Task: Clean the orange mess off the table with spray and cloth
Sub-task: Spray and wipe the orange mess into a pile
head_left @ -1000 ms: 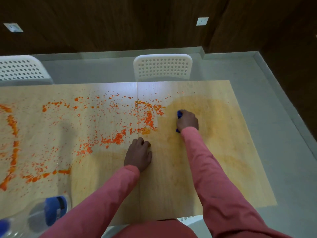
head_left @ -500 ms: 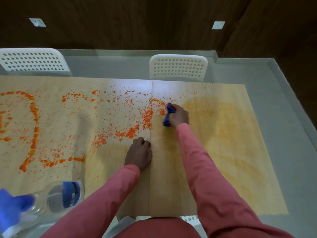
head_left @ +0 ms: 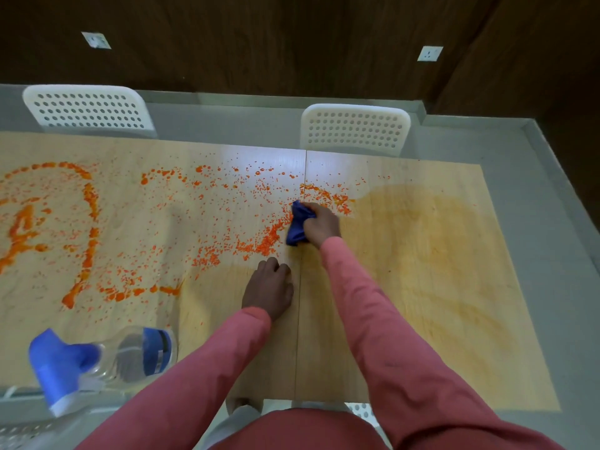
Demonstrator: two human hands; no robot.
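My right hand (head_left: 321,224) has slid leftward across the pale wooden table (head_left: 422,319) over the last second, dragging the crumpled blue cloth (head_left: 298,226) from the already wiped right panel up to the seam between the two boards. The fingers are clenched round the cloth, which is bunched under my palm and pressed on the wood, its left edge now touching the nearest of the scattered orange mess (head_left: 259,241). A moment ago that same clump of specks lay well to the left of the cloth; now it sits right at the cloth's leading edge, so I judge the stroke is starting to bite into fresh dirt rather than re-polishing clean board.

My left hand (head_left: 268,289) has not moved: it rests on the table just near of the specks, fingers loosely curled under and gripping nothing (only bracing me as I lean).

Behind the cloth the right panel shows only a faint yellow-orange film, while the left panel carries thick orange trails and splatter out to its far left. By my reckoning about a third is done.

The clear plastic spray bottle with its blue trigger head (head_left: 97,362) lies on its side at the near left edge, untouched, well apart from both hands.
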